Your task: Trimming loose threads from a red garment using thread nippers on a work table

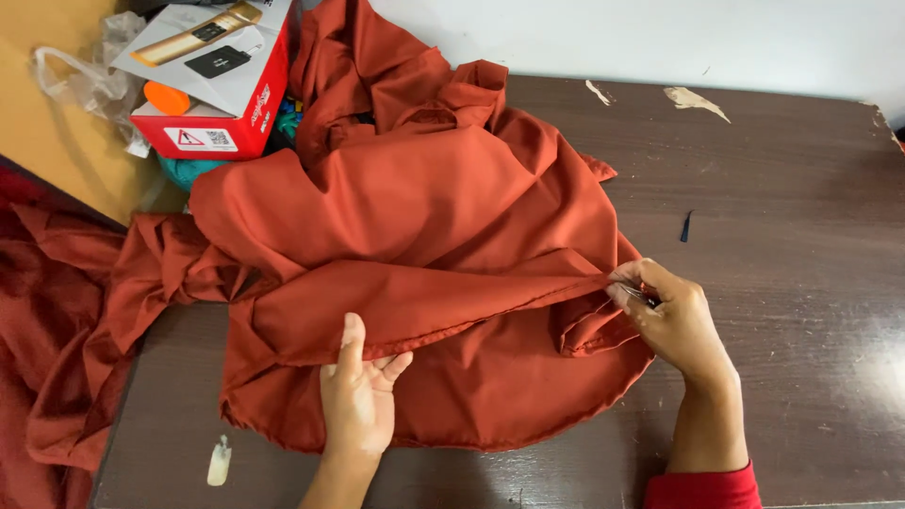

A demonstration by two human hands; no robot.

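Dark brown wood is making up the wide table (801, 188), which is filling most of the view and running up to a pale wall (613, 38) at the far edge; its top is showing scuffs and a few chipped, light patches. At the far left, a crumpled clear plastic bag (85, 80) is lying on a yellowish surface beside a red and white cardboard box (217, 80) with its lid standing open. Below that, at the left edge, a dark red textured cloth (38, 311) is hanging off the table side. A small pale scrap (219, 462) is lying on the near left part of the table.

Spreading over the middle of the table is a large rust-orange piece of smooth fabric (424, 198), which is bunching up toward the box at the far side and trailing off the left edge in folds. The left hand (358, 396) is resting flat on the near part of this fabric, fingers loosely spread and thumb pointing up along a folded hem, pressing down rather than gripping. Further right, the right hand (674, 316), wearing a red sleeve at the wrist, is closing its fingertips around a small thin metal tool (639, 295) at the right end of the hem; whether it is a needle or a clipper cannot be told. Beyond it, a small dark sliver (686, 226) is lying on the bare wood.
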